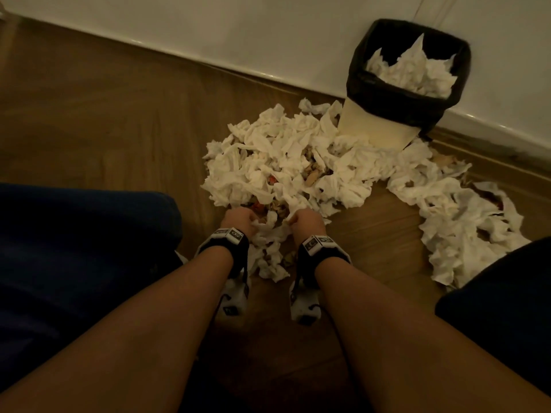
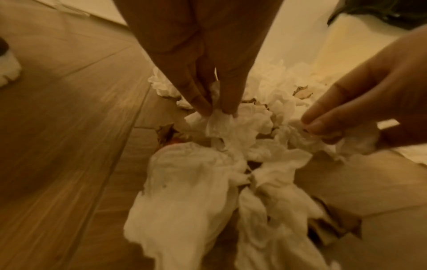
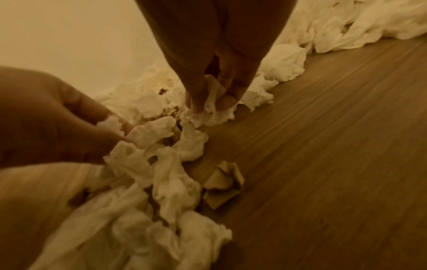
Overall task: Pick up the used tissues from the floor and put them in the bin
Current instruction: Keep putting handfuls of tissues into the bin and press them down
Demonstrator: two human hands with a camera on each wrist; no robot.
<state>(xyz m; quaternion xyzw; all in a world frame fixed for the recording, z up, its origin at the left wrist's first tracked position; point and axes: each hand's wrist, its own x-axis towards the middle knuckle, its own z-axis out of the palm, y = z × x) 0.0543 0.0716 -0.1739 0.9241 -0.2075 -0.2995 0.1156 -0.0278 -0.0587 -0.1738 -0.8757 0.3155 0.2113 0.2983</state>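
Wooden floor [image 1: 104, 120], plank-patterned, running up to a white skirting board [image 1: 208, 34] along the far edge. Dark-clothed knees at the near-left and near-right of the head view.

Large heap of crumpled white tissues [image 1: 283, 162] mid-floor, spreading from the foot of the bin toward the near side; bits of brown and reddish scrap mixed in. Second trail of tissues [image 1: 465, 222] curving off to the right side of the floor, toward the right knee.

Bin [image 1: 408, 84] against the skirting board at the far right: pale body, black liner folded over the rim, already holding a mound of white tissues [image 1: 411, 73]. Heap touching its base.

Bare forearms reaching down to the heap's near edge, a strapped camera unit [image 1: 231, 236] on each wrist.

Left hand [image 1: 238, 220] at the near-left fringe of the heap, fingers [image 2: 201, 102] pointed down and pinching a wad of tissue [image 2: 221, 124] against the floor. Right hand [image 1: 304, 222] just beside it, fingers [image 3: 196, 102] curled and gripping another wad [image 3: 208, 113]. Hands near each other but apart, a strip of tissues between them.

Small crumpled brown paper ball [image 3: 224, 184] on bare floor just beside the tissues, near the right hand.
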